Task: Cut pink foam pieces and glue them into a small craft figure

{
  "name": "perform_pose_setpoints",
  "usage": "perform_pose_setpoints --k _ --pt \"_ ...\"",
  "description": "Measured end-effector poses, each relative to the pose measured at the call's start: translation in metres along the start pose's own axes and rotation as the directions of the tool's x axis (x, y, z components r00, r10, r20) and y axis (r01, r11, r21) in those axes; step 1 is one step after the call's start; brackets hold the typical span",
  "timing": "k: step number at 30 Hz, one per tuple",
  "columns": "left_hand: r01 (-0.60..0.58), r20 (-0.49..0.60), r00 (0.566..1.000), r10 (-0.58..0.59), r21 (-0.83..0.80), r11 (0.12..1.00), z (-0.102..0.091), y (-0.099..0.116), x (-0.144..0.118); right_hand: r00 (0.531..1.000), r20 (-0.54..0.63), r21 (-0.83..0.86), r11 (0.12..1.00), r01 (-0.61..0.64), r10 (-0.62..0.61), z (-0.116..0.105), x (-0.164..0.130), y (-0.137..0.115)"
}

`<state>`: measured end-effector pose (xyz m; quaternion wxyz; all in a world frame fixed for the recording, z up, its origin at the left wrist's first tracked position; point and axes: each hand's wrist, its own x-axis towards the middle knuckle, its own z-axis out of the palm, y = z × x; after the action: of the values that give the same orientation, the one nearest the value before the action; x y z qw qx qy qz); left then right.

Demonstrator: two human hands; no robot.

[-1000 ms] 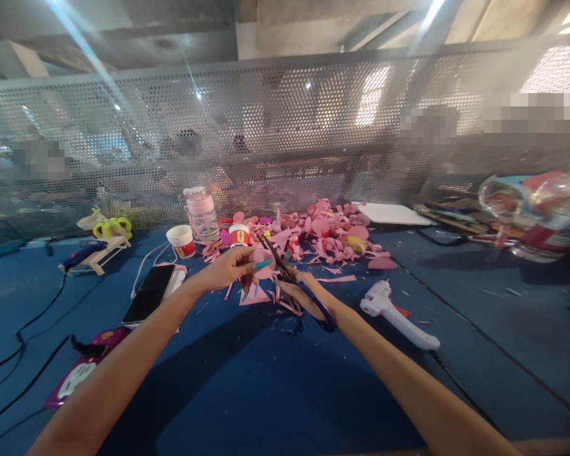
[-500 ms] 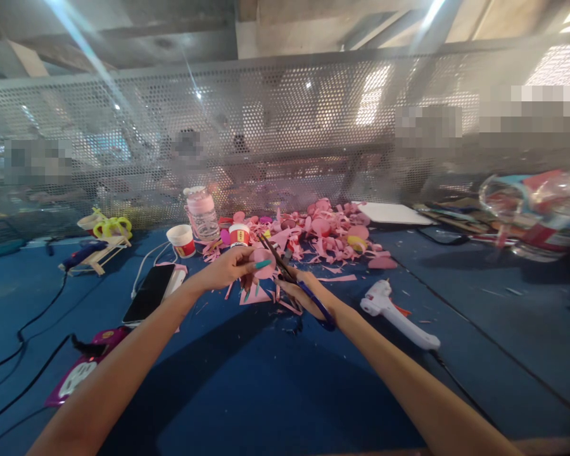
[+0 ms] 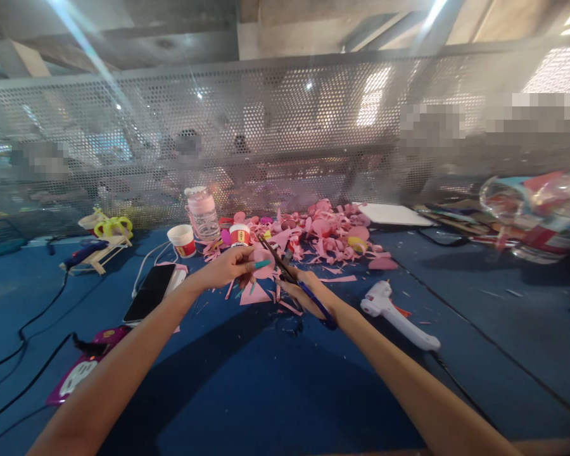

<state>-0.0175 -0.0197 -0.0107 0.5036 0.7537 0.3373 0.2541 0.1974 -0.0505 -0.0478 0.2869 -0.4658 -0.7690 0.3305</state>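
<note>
- Left hand (image 3: 225, 268): yours is closed in a pinch on a small pink foam piece (image 3: 265, 265), held up above the tabletop (image 3: 275, 392) with the fingertips curled round its near edge.
- Your right hand (image 3: 298, 292) is wrapped through the blue handles of the scissors (image 3: 292, 278); the blades point up and away, their edges against the right side of the pink foam piece.
- Judging by its rounded outline, the cut looks well along, though how much edge is left to trim is hidden behind the blades.
- Just below your hands lie pink offcuts (image 3: 259, 296), so some trimming is already done.
- Farther back a heap of pink foam shapes (image 3: 323, 234) is spread out, many already rounded.
- A white glue gun (image 3: 399, 315) lies to the right, untouched; a phone (image 3: 151, 292) and a paper cup (image 3: 182, 240) sit to the left.
</note>
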Motion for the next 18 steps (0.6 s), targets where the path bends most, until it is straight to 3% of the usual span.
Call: perform_pose_setpoints --k 9,18 --pt "-0.021 0.015 1.000 0.020 0.053 0.998 -0.0039 -0.0008 -0.0013 0.999 -0.010 -0.018 0.999 0.032 -0.032 0.0004 0.0010 0.0037" --pt "0.004 0.044 0.999 -0.007 0.047 0.999 -0.0069 0.0007 -0.0017 0.999 0.036 -0.056 0.998 -0.035 0.037 -0.0061 0.0006 -0.0009"
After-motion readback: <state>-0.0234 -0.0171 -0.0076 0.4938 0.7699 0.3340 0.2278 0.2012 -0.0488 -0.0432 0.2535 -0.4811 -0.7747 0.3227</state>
